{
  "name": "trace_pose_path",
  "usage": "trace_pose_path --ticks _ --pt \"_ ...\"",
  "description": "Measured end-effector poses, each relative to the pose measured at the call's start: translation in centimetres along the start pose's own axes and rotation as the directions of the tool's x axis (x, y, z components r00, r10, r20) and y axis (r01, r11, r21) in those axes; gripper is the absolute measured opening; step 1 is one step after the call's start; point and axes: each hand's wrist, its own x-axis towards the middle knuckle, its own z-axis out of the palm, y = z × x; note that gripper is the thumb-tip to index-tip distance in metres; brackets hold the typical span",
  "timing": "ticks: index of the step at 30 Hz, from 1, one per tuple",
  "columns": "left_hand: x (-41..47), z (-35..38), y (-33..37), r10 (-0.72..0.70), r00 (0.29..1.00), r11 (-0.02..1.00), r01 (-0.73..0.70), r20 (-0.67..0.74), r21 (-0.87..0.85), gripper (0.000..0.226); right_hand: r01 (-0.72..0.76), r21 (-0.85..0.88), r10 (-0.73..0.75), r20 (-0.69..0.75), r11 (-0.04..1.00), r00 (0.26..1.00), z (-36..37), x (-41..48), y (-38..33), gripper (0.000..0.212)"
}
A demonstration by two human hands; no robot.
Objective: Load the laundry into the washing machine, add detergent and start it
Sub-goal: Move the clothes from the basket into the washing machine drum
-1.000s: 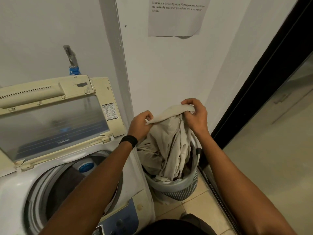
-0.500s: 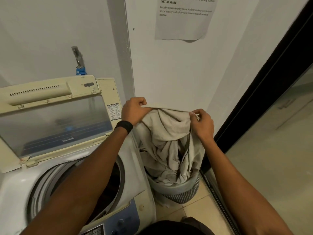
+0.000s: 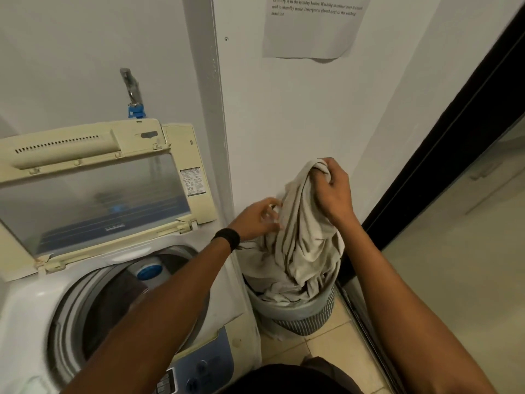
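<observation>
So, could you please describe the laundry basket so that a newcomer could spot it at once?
Find the white top-loading washing machine with its lid raised. On the tiled floor at its right stands a grey basket. Only it has a striped base and beige cloth in it.

On the paper notice (image 3: 312,38) I read "Laundry is in the laundry basket"; the sticker (image 3: 192,182) on the washing machine (image 3: 25,314) lid is too small to read.

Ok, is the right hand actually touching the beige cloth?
Touching. The head view shows the right hand with its fingers curled round the bunched top of the beige cloth, held up over the basket.
</observation>
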Motion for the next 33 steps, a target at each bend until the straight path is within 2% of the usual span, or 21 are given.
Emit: trace_pose_path --ticks 1,2,6,8,10,12,13,15,16,17,18,19,20,22,23,24,25,27,28,29,33 --pt "-0.1 1.0 -0.6 -0.076 0.994 0.997 0.074 0.079 0.027 0.056 -0.015 0.058 0.014 0.017 0.998 1.000 -0.2 0.1 -0.5 0.011" --pt "0.0 2.0 -1.2 -0.125 0.988 0.992 0.122 0.092 0.037 0.054 -0.021 0.103 0.019 0.021 0.994 1.000 -0.4 0.2 -1.0 0.012" --pt "1.3 3.3 -1.9 -0.173 0.963 0.985 0.169 -0.208 -0.035 0.005 -0.093 0.276 0.106 -0.031 0.957 0.994 -1.4 0.0 -1.9 0.023" --pt "1.6 2.4 -1.2 -0.162 0.950 0.986 0.149 -0.267 -0.067 0.016 -0.113 0.320 0.146 -0.083 0.941 0.986 -2.0 0.1 -1.5 0.027" --pt "1.7 1.6 -0.4 -0.120 0.943 0.991 0.097 -0.312 -0.089 0.016 -0.101 0.198 0.133 -0.158 0.975 0.978 -2.5 0.1 -0.8 0.028" --pt "2.1 0.8 1.0 -0.064 0.914 0.993 0.018 -0.401 -0.117 0.014 -0.103 -0.050 0.093 -0.170 0.993 0.981 -2.6 -0.1 0.4 0.006" --pt "2.5 0.3 1.8 -0.046 0.898 0.991 -0.014 -0.438 -0.132 0.014 -0.071 -0.193 0.047 -0.124 0.979 0.991 -2.5 -0.3 0.7 0.025" --pt "3.4 -0.7 3.7 -0.009 0.888 0.987 -0.066 -0.460 -0.148 0.014 0.105 -0.327 -0.051 0.167 0.939 0.985 -1.8 -0.6 1.7 0.075" --pt "3.7 -1.0 4.6 -0.004 0.896 0.980 -0.085 -0.444 -0.181 0.013 0.157 -0.315 -0.036 0.358 0.936 0.933 -1.1 -1.1 1.9 0.093" --pt "4.0 -1.3 5.3 -0.018 0.903 0.966 -0.095 -0.430 -0.239 0.012 0.164 -0.282 0.010 0.529 0.945 0.849 -0.2 -1.7 1.6 0.109" --pt "4.0 -1.5 5.8 -0.050 0.906 0.945 -0.093 -0.420 -0.313 0.011 0.153 -0.269 0.053 0.628 0.951 0.776 0.7 -2.2 1.5 0.119" --pt "3.8 -1.7 6.1 -0.087 0.905 0.912 -0.096 -0.417 -0.398 0.009 0.128 -0.282 0.080 0.623 0.951 0.778 1.5 -2.6 1.6 0.119" --pt "3.3 -1.8 6.2 -0.120 0.903 0.871 -0.104 -0.413 -0.481 0.008 0.114 -0.306 0.081 0.556 0.945 0.827 2.0 -2.8 1.6 0.107" --pt "2.2 -1.8 5.4 -0.147 0.904 0.775 -0.147 -0.402 -0.614 0.008 0.061 -0.317 0.055 0.345 0.946 0.937 2.5 -2.3 1.8 0.051" --pt "1.7 -1.7 4.3 -0.151 0.906 0.771 -0.141 -0.394 -0.620 0.014 0.034 -0.287 0.049 0.280 0.957 0.959 2.3 -2.0 1.6 0.020" --pt "1.3 -1.7 3.0 -0.154 0.914 0.817 -0.096 -0.375 -0.569 0.022 0.003 -0.216 0.053 0.250 0.976 0.967 2.0 -1.6 1.3 0.010" --pt "0.7 -1.7 1.5 -0.167 0.932 0.880 -0.006 -0.321 -0.475 0.032 -0.040 -0.144 0.073 0.233 0.989 0.970 1.8 -1.3 0.8 0.020" --pt "-0.6 -1.2 -1.0 -0.237 0.965 0.953 0.210 -0.109 -0.217 0.052 -0.136 0.038 0.123 0.241 0.990 0.963 1.6 -1.0 -0.7 0.019" --pt "-1.2 -0.9 -1.8 -0.268 0.963 0.960 0.265 -0.024 -0.096 0.057 -0.178 0.127 0.142 0.254 0.976 0.957 1.6 -0.9 -1.4 0.015" --pt "-1.4 -0.6 -2.5 -0.271 0.963 0.963 0.271 -0.001 -0.010 0.056 -0.215 0.211 0.156 0.266 0.953 0.951 1.8 -0.7 -2.2 0.016" --pt "-1.4 -1.8 -1.8 -0.141 0.957 0.989 0.145 -0.255 -0.005 0.028 -0.327 0.537 0.212 0.265 0.778 0.940 2.2 0.4 -4.2 0.017"
